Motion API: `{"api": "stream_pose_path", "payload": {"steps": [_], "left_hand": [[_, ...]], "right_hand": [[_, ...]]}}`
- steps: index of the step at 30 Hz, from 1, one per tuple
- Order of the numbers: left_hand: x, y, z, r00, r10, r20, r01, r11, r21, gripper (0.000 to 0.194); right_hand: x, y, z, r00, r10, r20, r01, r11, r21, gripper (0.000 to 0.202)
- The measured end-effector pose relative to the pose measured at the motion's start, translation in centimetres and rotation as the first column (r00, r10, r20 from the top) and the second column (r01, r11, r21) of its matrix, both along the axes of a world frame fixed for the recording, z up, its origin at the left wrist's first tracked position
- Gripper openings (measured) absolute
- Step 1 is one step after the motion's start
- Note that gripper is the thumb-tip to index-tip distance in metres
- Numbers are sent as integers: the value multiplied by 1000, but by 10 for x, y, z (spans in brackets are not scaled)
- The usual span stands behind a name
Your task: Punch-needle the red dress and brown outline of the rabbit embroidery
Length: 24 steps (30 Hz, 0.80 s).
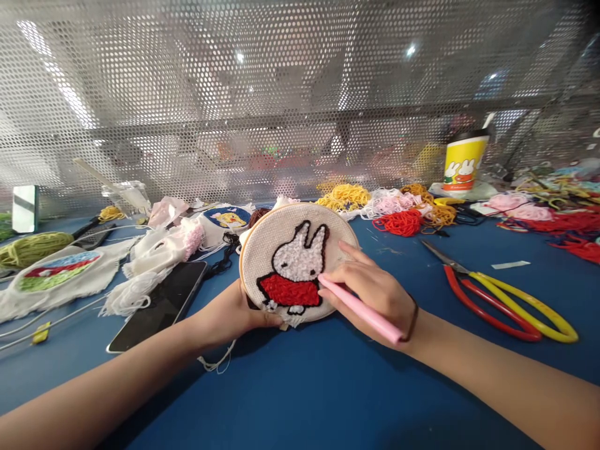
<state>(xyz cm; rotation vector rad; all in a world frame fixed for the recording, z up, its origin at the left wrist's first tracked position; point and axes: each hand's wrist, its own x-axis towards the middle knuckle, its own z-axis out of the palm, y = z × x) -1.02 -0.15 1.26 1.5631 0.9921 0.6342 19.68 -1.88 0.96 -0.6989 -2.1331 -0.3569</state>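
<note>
An embroidery hoop (pixel 262 244) with cream cloth is tilted up in front of me. On the cloth is a white rabbit (pixel 293 259) outlined in black, with a red body (pixel 290 292). My left hand (pixel 234 315) grips the hoop's lower left rim, its thumb at the front and the other fingers hidden behind. Between the fingers of my right hand (pixel 370 290) is a pink punch needle (pixel 363 307), its tip end against the cloth beside the rabbit's face. The needle's point itself cannot be made out.
Red-and-yellow scissors (pixel 487 290) lie partly open at right. Yarn heaps, including red yarn (pixel 398 222) and yellow yarn (pixel 344 199), line the back near a yellow cup (pixel 465 161). At left are a black phone (pixel 162 306), white yarn (pixel 134 290) and another embroidered cloth (pixel 60 272). A perforated metal panel (pixel 290 94) stands behind.
</note>
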Motion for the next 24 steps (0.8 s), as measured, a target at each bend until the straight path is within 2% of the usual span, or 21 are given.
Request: {"api": "stream_pose_path", "payload": {"steps": [5,9,13,19,24], "left_hand": [[2,0,3,999,5,35,-3,999,-40,47],[3,0,3,999,4,50,-2,999,-48,49],[3,1,2,998,-6,62,9,998,-55,48],[1,1,1,999,-2,49,4,999,-41,47],[0,1,1,999,-11,47,13,999,-33,48]], "right_hand": [[5,-9,10,975,-45,-219,-10,969,-246,8],[10,-10,10,943,-26,-332,-95,935,-342,9],[10,-9,8,938,8,-347,-136,927,-348,10],[9,-11,8,964,-81,-253,-4,947,-321,10],[6,-12,12,980,-87,-178,47,975,-216,10]]}}
